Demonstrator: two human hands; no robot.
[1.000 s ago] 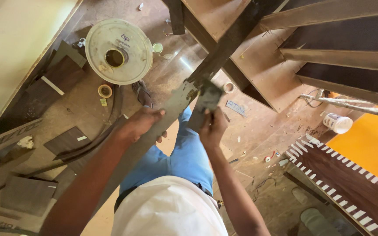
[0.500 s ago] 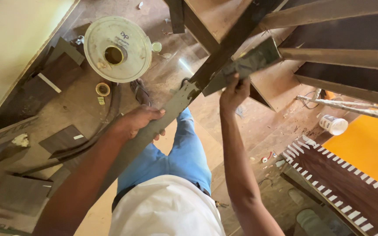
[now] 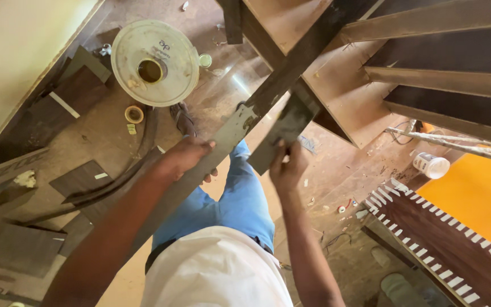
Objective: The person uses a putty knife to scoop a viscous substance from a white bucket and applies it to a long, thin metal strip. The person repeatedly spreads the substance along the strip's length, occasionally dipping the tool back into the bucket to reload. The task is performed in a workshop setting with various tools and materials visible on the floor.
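Left hand is clamped around a long dark strip that runs diagonally from the lower left up across the frame, fingers wrapped over its edge. Right hand pinches the lower end of a short dark scrap piece, held flat against or just beside the strip; contact is hard to confirm from this angle.

Step in hand looks like spreading or scraping along the strip's face, mid-stroke. The next stroke calls for the left hand holding the strip steady while the scrap stays flat on it.

Below: white bucket lid, tape roll, white cup.
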